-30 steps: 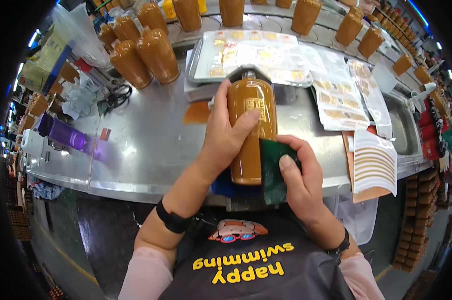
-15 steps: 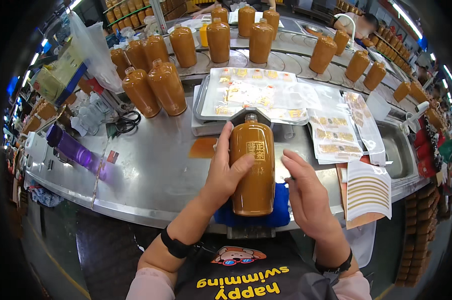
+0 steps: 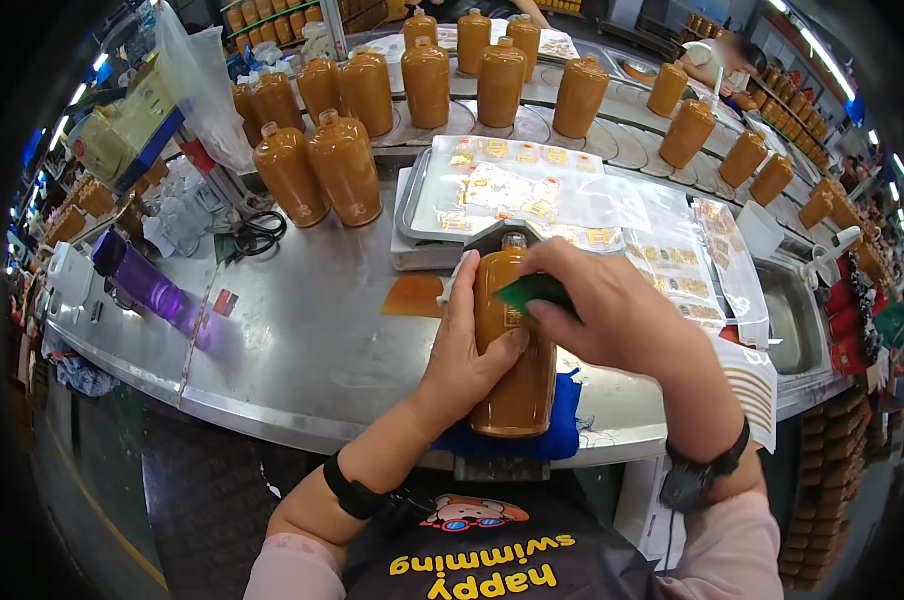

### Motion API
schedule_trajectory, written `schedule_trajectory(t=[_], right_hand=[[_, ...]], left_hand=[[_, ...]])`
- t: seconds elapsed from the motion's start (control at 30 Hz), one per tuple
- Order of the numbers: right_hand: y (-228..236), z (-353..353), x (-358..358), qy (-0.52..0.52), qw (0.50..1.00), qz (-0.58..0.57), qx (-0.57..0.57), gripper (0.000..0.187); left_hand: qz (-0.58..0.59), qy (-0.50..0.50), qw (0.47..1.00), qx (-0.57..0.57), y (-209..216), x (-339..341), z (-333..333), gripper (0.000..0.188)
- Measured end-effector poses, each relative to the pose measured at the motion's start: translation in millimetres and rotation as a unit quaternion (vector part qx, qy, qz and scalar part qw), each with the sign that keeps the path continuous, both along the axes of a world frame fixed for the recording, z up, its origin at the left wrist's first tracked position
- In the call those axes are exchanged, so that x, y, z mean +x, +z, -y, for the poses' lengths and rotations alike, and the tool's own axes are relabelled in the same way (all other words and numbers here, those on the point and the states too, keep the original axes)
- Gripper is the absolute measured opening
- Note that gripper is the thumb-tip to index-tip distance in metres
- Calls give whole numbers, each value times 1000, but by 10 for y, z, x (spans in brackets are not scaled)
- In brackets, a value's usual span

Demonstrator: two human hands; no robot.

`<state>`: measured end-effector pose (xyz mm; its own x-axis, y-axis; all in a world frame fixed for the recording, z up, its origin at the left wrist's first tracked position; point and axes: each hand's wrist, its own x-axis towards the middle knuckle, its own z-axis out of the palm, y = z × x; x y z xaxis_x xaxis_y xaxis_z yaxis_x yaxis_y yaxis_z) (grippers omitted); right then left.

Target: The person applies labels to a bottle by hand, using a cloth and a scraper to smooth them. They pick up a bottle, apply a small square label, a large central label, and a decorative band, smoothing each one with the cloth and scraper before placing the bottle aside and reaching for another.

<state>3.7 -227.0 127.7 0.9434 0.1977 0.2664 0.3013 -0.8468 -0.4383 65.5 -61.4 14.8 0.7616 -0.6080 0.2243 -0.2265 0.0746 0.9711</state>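
A glossy brown bottle (image 3: 517,395) with gold lettering leans on a blue cloth (image 3: 567,408) at the table's front edge, its neck toward a dark notched rest (image 3: 487,240). My left hand (image 3: 460,365) grips the bottle from its left side, thumb across the front. From the right, my right hand (image 3: 622,310) pinches a green flat scraper (image 3: 534,291) against the upper front, by the gold lettering. Its fingers hide part of the bottle's shoulder. A white scrap shows beside my left fingertips. An orange-brown flat piece (image 3: 412,297) lies on the metal to the left.
Clear sheets of gold decals (image 3: 667,258) and a tray of them (image 3: 412,215) lie beyond the bottle. Two brown bottles (image 3: 344,175), black scissors (image 3: 260,233) and a purple flask (image 3: 147,285) stand or lie left. More bottles line the conveyor (image 3: 632,145); a sink (image 3: 797,320) is right.
My right hand has gone from beside the bottle, fingers loose, up onto its front with the green scraper. My left hand keeps its grip. Bottles on the conveyor have shifted position.
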Motion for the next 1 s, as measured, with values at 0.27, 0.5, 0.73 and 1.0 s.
schedule_trajectory(t=[0.27, 0.5, 0.73, 1.0], right_hand=[[-50, 171, 180, 22, 1000, -7, 2, 25], [-296, -14, -510, 99, 992, 77, 34, 21], [1, -14, 253, 20, 996, 76, -51, 16], [-309, 146, -59, -133, 971, 150, 128, 15]], left_hand=[[-77, -48, 995, -41, 23, -46, -40, 86], [-154, -107, 968, -168, -122, 18, -142, 70], [-101, -73, 978, -167, -112, -18, -193, 69], [407, -25, 908, 101, 62, 96, -467, 82]])
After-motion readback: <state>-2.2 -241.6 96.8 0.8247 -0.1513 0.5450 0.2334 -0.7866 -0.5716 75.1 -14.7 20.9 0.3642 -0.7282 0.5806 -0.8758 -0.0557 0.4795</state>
